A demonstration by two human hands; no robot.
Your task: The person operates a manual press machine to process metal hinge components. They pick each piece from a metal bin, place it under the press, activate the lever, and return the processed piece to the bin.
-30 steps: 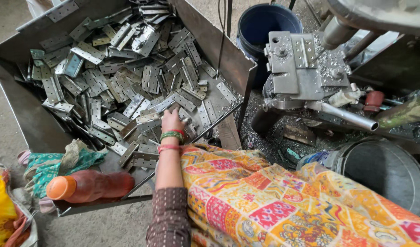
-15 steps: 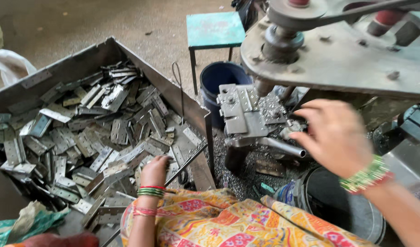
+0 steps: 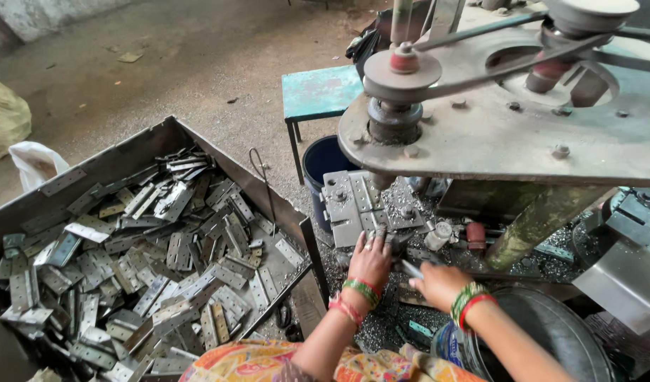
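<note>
The left hand [image 3: 371, 260] lies flat, fingers spread and released, on a hinge plate at the near edge of the jig [image 3: 360, 205]. The right hand [image 3: 438, 283], right of the jig, seems clenched on a thin metal handle [image 3: 412, 268], though the grip is partly hidden. Best to seat the plate square before pulling. A bin [image 3: 127, 159] of hinges [image 3: 155, 269] sits left of the jig.

The hinge plates [image 3: 162, 276] are dull grey metal, some with a faint sheen, heaped in a rusty, matt steel bin [image 3: 137, 152]. The machine plate [image 3: 509, 134] at 2 o'clock is worn, scuffed metal; its fixture block [image 3: 357, 205] is smooth grey steel amid glittering metal swarf [image 3: 353, 262]. The stool [image 3: 318, 92] has chipped teal paint. The floor [image 3: 198, 56] is rough concrete.
</note>
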